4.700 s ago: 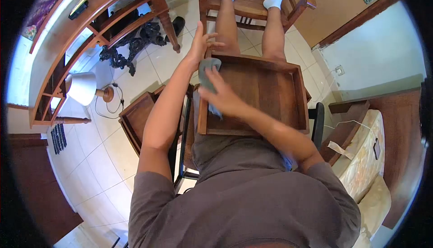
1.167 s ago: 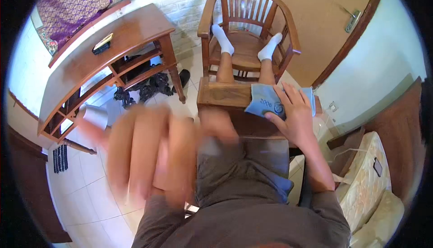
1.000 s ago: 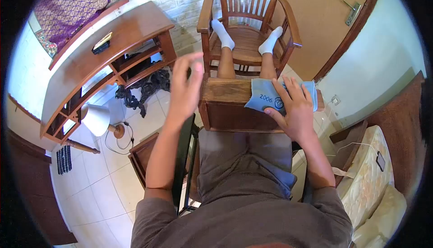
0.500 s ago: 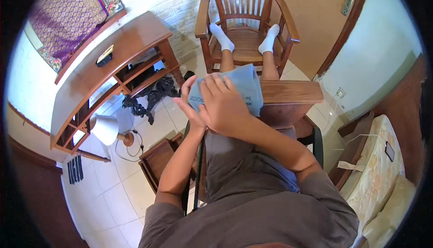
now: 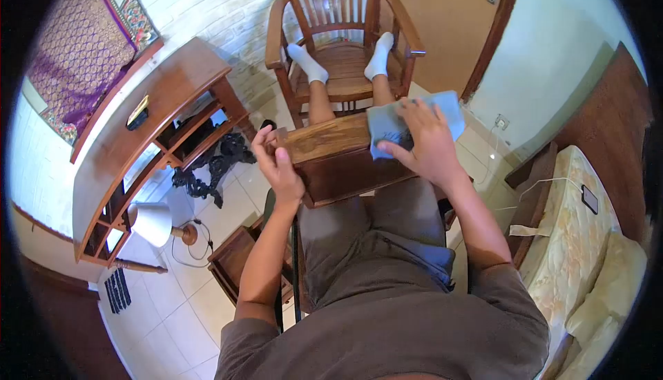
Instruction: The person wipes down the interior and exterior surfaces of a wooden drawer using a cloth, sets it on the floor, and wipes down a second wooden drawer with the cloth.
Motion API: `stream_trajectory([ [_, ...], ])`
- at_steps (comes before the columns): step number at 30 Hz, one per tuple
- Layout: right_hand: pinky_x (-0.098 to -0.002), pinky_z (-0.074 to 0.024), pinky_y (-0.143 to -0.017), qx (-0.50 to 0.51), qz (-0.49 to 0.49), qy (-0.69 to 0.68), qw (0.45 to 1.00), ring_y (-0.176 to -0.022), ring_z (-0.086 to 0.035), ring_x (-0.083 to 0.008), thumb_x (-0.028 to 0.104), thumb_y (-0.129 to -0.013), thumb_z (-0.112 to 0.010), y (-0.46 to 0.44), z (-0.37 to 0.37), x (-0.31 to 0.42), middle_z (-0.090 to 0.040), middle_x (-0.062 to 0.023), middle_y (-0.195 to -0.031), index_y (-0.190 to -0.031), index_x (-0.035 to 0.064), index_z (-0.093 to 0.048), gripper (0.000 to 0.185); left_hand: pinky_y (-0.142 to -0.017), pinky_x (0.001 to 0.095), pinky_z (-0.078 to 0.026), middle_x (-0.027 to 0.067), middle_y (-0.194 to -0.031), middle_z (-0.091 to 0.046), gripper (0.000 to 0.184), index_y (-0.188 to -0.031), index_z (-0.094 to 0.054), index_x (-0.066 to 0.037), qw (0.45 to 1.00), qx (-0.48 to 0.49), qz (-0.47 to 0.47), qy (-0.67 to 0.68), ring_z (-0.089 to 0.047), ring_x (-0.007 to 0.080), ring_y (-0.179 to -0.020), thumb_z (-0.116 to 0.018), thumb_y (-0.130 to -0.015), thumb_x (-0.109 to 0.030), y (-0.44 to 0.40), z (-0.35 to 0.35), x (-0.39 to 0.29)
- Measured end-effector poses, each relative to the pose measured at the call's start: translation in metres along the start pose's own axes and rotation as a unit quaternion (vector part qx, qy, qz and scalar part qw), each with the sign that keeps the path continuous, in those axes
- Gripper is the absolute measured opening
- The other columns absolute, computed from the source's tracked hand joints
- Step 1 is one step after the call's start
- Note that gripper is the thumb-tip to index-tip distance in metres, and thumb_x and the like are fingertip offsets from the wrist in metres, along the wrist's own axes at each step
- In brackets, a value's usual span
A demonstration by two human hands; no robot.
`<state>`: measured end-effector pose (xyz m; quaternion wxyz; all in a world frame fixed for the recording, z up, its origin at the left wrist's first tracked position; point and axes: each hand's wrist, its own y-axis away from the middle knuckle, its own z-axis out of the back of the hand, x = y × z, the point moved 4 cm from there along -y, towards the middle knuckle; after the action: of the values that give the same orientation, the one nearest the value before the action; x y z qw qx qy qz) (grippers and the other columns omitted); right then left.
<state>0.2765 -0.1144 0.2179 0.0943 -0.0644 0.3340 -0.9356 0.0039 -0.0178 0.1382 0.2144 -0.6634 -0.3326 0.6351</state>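
A wooden drawer [image 5: 345, 173] rests across my lap, its lighter grained face [image 5: 331, 139] turned up. My right hand [image 5: 431, 144] presses a blue-grey cloth [image 5: 447, 107] with dark printing onto the drawer's right end. The fingers lie over the cloth and the thumb bends toward the near edge. At the drawer's left end is my left hand [image 5: 282, 176], fingers stretched upward and apart, its palm side against the wood.
Ahead, my socked feet [image 5: 309, 64] are propped on a wooden armchair [image 5: 345, 79]. A curved wooden desk [image 5: 155, 117] stands left, near a lamp [image 5: 152, 224] and another wooden drawer [image 5: 235, 259] on the floor. To the right, a phone [image 5: 589, 199] lies on a mattress [image 5: 563, 242].
My hands have separated; earlier both were together on the cloth. The right hand has carried the cloth to the drawer's right end, and the left hand is now at the left end.
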Motion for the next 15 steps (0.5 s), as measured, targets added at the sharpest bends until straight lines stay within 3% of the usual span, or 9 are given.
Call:
stream_trajectory([
  [2, -0.0672, -0.0368, -0.113, 0.028, -0.108, 0.051, 0.993, -0.134, -0.056, -0.0475, 0.063, -0.095, -0.067, 0.001, 0.001, -0.007, -0.065, -0.0251, -0.137, -0.137, 0.0021, -0.066, 0.074, -0.112, 0.0391, -0.042, 0.0144, -0.129, -0.060, 0.054, -0.138, -0.055, 0.003, 1.000, -0.009, 0.007, -0.020, -0.059, 0.0249, -0.121, -0.050, -0.107, -0.040, -0.002, -0.002, -0.010],
  [4, -0.0709, -0.0340, -0.112, -0.054, -0.091, 0.082, 0.991, -0.137, -0.051, -0.0509, 0.065, -0.095, -0.064, 0.000, -0.023, 0.014, -0.059, -0.0265, -0.143, -0.137, 0.0026, -0.065, 0.075, -0.111, 0.0400, -0.042, 0.0159, -0.131, -0.060, 0.056, -0.140, -0.054, 0.004, 0.999, 0.011, 0.012, -0.028, -0.059, 0.0268, -0.122, -0.048, -0.108, -0.042, 0.000, 0.001, -0.007],
  [5, -0.0727, -0.0311, -0.114, -0.037, -0.066, 0.072, 0.995, -0.140, -0.047, -0.0524, 0.063, -0.094, -0.064, 0.000, -0.032, 0.032, -0.051, -0.0275, -0.151, -0.137, 0.0044, -0.065, 0.073, -0.110, 0.0404, -0.043, 0.0166, -0.133, -0.060, 0.057, -0.141, -0.053, 0.004, 0.999, 0.025, 0.014, -0.030, -0.059, 0.0278, -0.123, -0.047, -0.109, -0.042, 0.001, 0.002, -0.003],
  [7, -0.0753, -0.0276, -0.115, -0.034, -0.062, -0.049, 0.996, -0.144, -0.042, -0.0544, 0.055, -0.097, -0.064, -0.007, -0.038, 0.075, -0.052, -0.0324, -0.148, -0.142, 0.0007, -0.061, 0.070, -0.115, 0.0426, -0.041, 0.0176, -0.138, -0.060, 0.068, -0.142, -0.053, 0.004, 0.996, 0.036, 0.008, -0.087, -0.057, 0.0303, -0.128, -0.038, -0.110, -0.054, 0.001, 0.009, 0.006],
  [9, -0.0744, -0.0267, -0.116, -0.092, 0.001, -0.094, 0.991, -0.144, -0.043, -0.0543, 0.052, -0.097, -0.064, -0.003, -0.044, 0.110, -0.054, -0.0304, -0.148, -0.137, -0.0004, -0.064, 0.066, -0.119, 0.0461, -0.038, 0.0184, -0.143, -0.059, 0.089, -0.144, -0.052, 0.004, 0.998, 0.007, 0.064, 0.003, -0.056, 0.0312, -0.133, -0.027, -0.107, -0.073, 0.007, 0.014, 0.024],
  [12, -0.0642, -0.0335, -0.118, -0.124, 0.033, -0.138, 0.982, -0.141, -0.049, -0.0489, 0.041, -0.096, -0.065, -0.009, -0.065, 0.142, -0.057, -0.0257, -0.148, -0.132, 0.0000, -0.066, 0.054, -0.124, 0.0523, -0.032, 0.0195, -0.147, -0.057, 0.120, -0.149, -0.050, 0.004, 0.987, -0.003, 0.104, 0.123, -0.051, 0.0328, -0.140, -0.007, -0.092, -0.094, 0.009, 0.021, 0.041],
  [13, -0.0610, -0.0354, -0.118, -0.127, 0.066, -0.148, 0.979, -0.140, -0.050, -0.0470, 0.038, -0.096, -0.065, -0.010, -0.068, 0.143, -0.057, -0.0241, -0.148, -0.132, 0.0008, -0.066, 0.052, -0.123, 0.0537, -0.036, 0.0205, -0.147, -0.057, 0.122, -0.150, -0.049, 0.002, 0.992, 0.006, 0.108, 0.064, -0.053, 0.0353, -0.139, -0.004, -0.091, -0.095, 0.012, 0.020, 0.031],
  [15, -0.0561, -0.0383, -0.118, -0.136, 0.130, -0.182, 0.965, -0.139, -0.053, -0.0438, 0.033, -0.094, -0.065, -0.005, -0.069, 0.131, -0.058, -0.0212, -0.149, -0.132, 0.0024, -0.067, 0.048, -0.119, 0.0548, -0.041, 0.0216, -0.146, -0.058, 0.122, -0.150, -0.050, 0.001, 0.976, 0.000, 0.143, 0.165, -0.055, 0.0370, -0.136, -0.005, -0.091, -0.095, 0.014, 0.013, 0.020],
])
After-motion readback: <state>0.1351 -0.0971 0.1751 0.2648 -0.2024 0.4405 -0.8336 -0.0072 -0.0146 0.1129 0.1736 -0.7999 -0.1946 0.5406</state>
